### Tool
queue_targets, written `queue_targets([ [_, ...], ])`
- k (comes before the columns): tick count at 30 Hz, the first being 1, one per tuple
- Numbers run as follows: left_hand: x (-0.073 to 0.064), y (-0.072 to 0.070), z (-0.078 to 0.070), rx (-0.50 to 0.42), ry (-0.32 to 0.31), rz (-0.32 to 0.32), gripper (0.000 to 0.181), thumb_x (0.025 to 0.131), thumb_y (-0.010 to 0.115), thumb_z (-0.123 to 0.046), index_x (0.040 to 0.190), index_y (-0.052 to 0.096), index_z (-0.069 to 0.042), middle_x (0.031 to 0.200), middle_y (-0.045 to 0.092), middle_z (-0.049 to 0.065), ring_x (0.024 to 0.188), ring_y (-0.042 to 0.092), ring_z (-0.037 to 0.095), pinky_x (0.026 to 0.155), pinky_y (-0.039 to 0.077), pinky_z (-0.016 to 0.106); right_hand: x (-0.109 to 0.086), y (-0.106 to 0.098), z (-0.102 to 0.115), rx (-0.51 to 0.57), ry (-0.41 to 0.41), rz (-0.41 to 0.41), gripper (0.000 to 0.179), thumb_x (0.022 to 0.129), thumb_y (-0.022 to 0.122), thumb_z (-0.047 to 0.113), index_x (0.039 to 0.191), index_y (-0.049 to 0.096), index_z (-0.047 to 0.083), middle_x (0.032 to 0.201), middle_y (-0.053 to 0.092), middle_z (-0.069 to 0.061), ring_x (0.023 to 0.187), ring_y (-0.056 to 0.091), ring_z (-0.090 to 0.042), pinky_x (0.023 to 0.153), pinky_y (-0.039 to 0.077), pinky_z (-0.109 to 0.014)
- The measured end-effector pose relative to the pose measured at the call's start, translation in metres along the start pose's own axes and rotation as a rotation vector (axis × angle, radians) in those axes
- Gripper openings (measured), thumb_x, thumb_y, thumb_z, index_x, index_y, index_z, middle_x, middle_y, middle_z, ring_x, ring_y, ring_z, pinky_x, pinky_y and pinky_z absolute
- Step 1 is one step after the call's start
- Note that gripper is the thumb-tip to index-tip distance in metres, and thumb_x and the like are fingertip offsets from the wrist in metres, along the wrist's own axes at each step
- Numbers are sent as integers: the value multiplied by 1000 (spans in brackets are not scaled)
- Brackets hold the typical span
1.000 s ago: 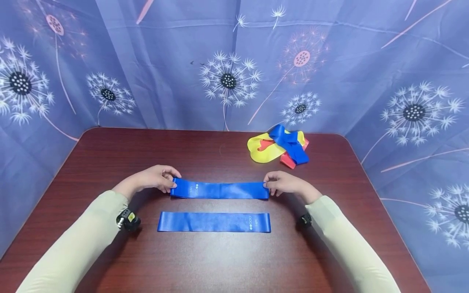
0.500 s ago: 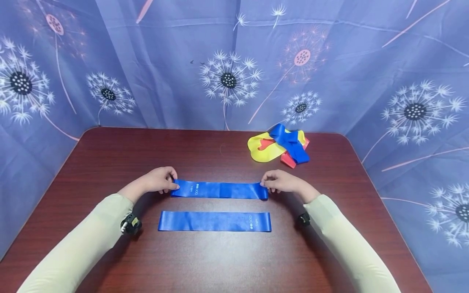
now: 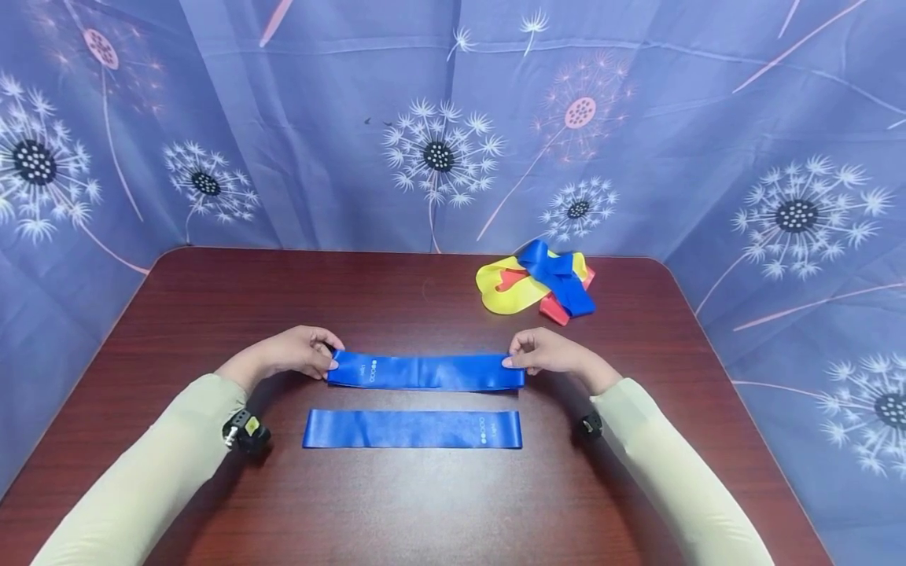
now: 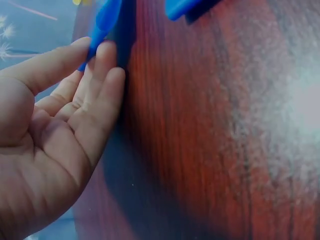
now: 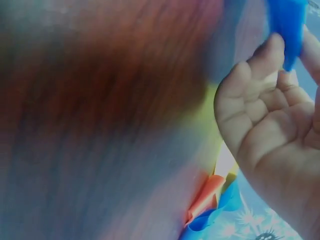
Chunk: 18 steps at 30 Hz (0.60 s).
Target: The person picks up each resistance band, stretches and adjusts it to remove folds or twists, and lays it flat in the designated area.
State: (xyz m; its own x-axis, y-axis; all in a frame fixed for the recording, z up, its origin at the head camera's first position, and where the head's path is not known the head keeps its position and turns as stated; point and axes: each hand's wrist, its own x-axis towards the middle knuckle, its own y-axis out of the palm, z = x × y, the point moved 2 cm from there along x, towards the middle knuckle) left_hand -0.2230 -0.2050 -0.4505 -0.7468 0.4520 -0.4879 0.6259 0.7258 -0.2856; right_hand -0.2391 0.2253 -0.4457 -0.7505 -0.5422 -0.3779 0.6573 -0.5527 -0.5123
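Note:
A blue resistance band (image 3: pixel 425 373) printed "Light" stretches lengthwise between both hands, flattened into a double strip. My left hand (image 3: pixel 300 351) pinches its left end between thumb and fingers, as the left wrist view shows on the band's tip (image 4: pixel 106 17). At the right end my right hand (image 3: pixel 545 350) pinches the band, thumb in front; the right wrist view has the band end (image 5: pixel 287 30) between thumb and fingers. Closer to the person, a second blue band (image 3: pixel 410 429) lies flat on the table, roughly parallel to the held one.
Toward the back right of the brown table (image 3: pixel 297 291) sits a loose pile of bands: a yellow band (image 3: pixel 513 298), a blue band (image 3: pixel 559 277) and a red band (image 3: pixel 554 309). A blue dandelion-print curtain (image 3: pixel 318 141) surrounds the table's back and sides.
The right thumb has shifted onto the front of the held band's right end, which now lies straighter. The left hand moved slightly left. The near band and the pile stay put.

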Motion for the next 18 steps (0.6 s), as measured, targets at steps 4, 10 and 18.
queue_targets([
  [4,-2,2,-2,128,14,-52,39,92,69,-5,124,54,13,78,64,3,69,64,11,68,58,28,0,3,0,-52,33,-15,20,95,72,19,93,63,2,70,54,1,66,51,-16,65,47,-27],
  [10,-3,5,-8,347,26,-120,30,90,72,-11,111,60,6,72,64,6,63,62,14,61,55,29,0,5,1,-117,80,-62,18,95,71,17,99,63,2,75,58,-2,67,53,-16,65,49,-27],
  [18,-3,7,-8,388,43,-158,24,87,73,-6,104,63,6,68,62,3,60,59,12,58,53,28,3,12,5,-195,111,-119,16,94,72,15,99,65,2,77,61,-6,70,54,-17,66,47,-26],
])
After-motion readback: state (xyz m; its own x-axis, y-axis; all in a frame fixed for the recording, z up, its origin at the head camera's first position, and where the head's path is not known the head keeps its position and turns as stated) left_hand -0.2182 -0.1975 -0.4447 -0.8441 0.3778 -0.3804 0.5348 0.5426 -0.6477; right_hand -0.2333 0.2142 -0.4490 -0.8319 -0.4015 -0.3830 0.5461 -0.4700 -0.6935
